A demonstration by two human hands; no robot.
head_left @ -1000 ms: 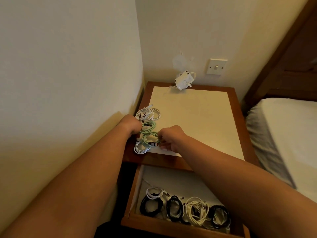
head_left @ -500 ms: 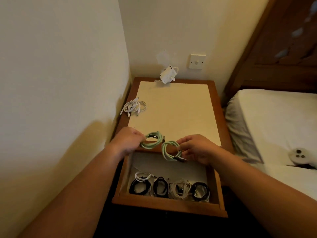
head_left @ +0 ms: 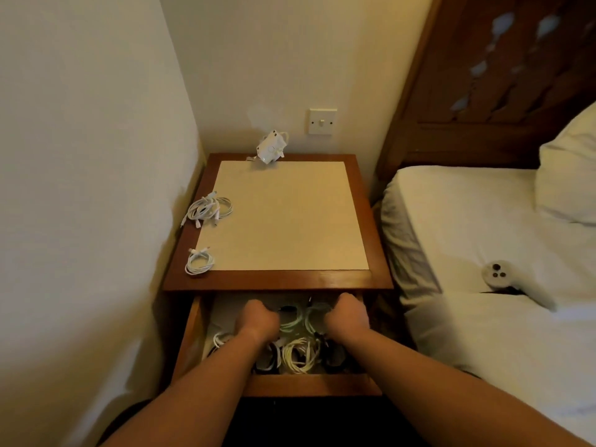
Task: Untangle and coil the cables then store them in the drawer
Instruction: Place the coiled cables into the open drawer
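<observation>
Down into the drawer (head_left: 309, 385) have come both green coils (head_left: 295, 322), left hand (head_left: 258, 321) and right hand (head_left: 346, 314) each curled round one, probably to fill the far space.

Left hand (head_left: 258, 319), right hand (head_left: 349, 315) inside drawer (head_left: 309, 386) (green cables (head_left: 298, 321) between)

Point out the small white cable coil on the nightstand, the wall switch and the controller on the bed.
small white cable coil (head_left: 200, 262), head view, on its looped strands.
wall switch (head_left: 321, 121), head view, on the rocker's centre.
white controller (head_left: 496, 274), head view, on its button face.
</observation>
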